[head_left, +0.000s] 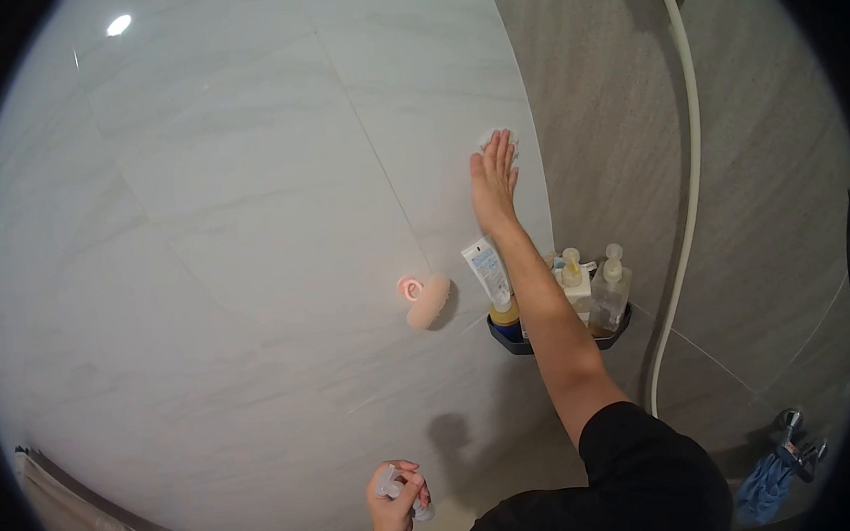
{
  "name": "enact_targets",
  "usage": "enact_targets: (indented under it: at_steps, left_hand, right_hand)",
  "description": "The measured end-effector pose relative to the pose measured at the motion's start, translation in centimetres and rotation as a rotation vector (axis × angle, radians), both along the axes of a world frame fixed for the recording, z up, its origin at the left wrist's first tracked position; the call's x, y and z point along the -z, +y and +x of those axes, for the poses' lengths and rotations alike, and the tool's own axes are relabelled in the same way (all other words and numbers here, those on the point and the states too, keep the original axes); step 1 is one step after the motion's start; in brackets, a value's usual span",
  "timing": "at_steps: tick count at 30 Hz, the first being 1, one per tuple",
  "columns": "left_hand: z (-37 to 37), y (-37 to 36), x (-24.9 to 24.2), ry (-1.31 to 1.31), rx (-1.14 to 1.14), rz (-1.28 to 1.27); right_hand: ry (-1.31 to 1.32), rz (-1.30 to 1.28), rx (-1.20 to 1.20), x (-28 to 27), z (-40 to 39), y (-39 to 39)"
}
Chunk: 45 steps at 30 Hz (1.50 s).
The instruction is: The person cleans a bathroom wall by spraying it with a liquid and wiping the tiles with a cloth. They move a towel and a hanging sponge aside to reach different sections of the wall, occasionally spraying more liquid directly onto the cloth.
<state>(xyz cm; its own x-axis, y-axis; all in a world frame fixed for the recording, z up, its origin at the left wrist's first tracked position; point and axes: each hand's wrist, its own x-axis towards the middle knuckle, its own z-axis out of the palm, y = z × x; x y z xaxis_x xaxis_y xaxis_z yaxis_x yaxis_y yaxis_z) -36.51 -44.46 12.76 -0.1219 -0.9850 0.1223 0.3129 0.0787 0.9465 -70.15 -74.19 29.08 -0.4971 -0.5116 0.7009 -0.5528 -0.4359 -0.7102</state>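
High on the pale tiled wall, close to the corner, my right hand (494,187) reaches up with fingers stretched. It holds a crumpled white wipe (485,139) against the tile, with most of the wipe hidden under the fingers. Down at the bottom, my left hand (390,513) is closed around a small clear spray bottle (390,483) with a whitish nozzle. Below my right hand, a white tube (488,272) stands cap down, right beside my forearm.
A dark corner shelf (512,345) carries the tube and several bottles, including a clear pump bottle (611,292). A peach-coloured scrubber (431,302) hangs on the wall. The cream shower hose (691,155) runs down the grey wall. A blue mesh (765,488) hangs by the tap (792,450).
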Motion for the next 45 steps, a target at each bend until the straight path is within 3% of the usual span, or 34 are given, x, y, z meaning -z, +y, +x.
enact_targets:
  at_steps: [2,4,6,10,11,15,17,18,20,23,27,31,33,34,36,39,40,42,45]
  left_hand:
    - [0.4,0.3,0.4,0.018,-0.012,0.017]
    - [0.6,0.1,0.7,0.030,-0.007,0.032]
    - [0.4,-0.5,0.8,0.072,-0.001,0.040]
    - [-0.6,-1.5,0.4,0.062,0.015,0.021]
    - [-0.8,-1.6,0.2,0.041,0.019,0.014]
    - [-0.7,-0.9,0.1,0.041,-0.002,0.007]
    - [-0.2,-0.6,0.7,0.056,-0.007,0.024]
    - [0.0,-0.4,1.1,0.066,-0.012,0.034]
    - [0.4,0.0,1.4,0.090,-0.018,0.045]
    - [0.4,0.0,1.3,0.108,-0.024,0.036]
    - [0.5,-0.5,0.9,0.093,0.020,0.029]
    - [0.2,-1.3,1.5,0.015,-0.023,0.003]
    - [0.1,-1.2,1.4,0.033,-0.036,0.016]
    - [0.0,-1.2,1.4,0.036,-0.038,0.017]
    - [-0.2,-1.1,1.5,0.053,-0.036,0.072]
    - [0.0,-1.0,1.8,-0.022,0.010,0.087]
    - [0.0,-1.1,1.8,-0.015,0.008,0.070]
    - [-0.1,-1.0,2.0,-0.025,-0.033,0.068]
    - [0.6,-0.6,2.0,-0.063,-0.026,0.027]
  right_hand:
    - [0.102,-0.014,0.085,-0.2,1.2,0.0]
    - [0.472,-0.111,0.055,0.9,3.7,1.9]
    - [0.730,-0.097,-0.117,0.7,6.6,5.1]
    - [0.833,-0.048,-0.155,0.2,7.4,6.4]
    - [0.832,-0.051,-0.154,-0.1,6.5,5.3]
    - [0.235,-0.047,0.162,-1.8,0.1,-0.3]
    - [-0.097,0.056,0.165,-1.8,-2.7,-1.3]
    - [-0.089,0.063,0.162,-1.0,-3.0,-1.5]
    - [-0.369,0.123,0.136,0.4,-3.0,-2.1]
    - [-0.463,0.166,0.066,1.8,-2.0,-2.0]
    - [-0.439,0.223,0.073,-0.4,-1.0,-1.9]
    - [0.071,-0.096,-0.023,-6.3,0.7,-0.6]
    - [0.362,-0.177,0.055,-7.7,2.2,0.3]
    - [0.365,-0.176,0.052,-7.6,2.8,1.0]
    - [0.740,-0.232,-0.062,-5.9,4.2,2.9]
    - [0.887,-0.182,-0.190,-3.0,4.7,4.8]
    - [0.896,-0.198,-0.186,-2.9,4.2,4.5]
    - [0.916,-0.127,0.057,-2.6,3.1,3.1]
    - [0.407,-0.236,0.333,-8.3,-0.7,-2.6]
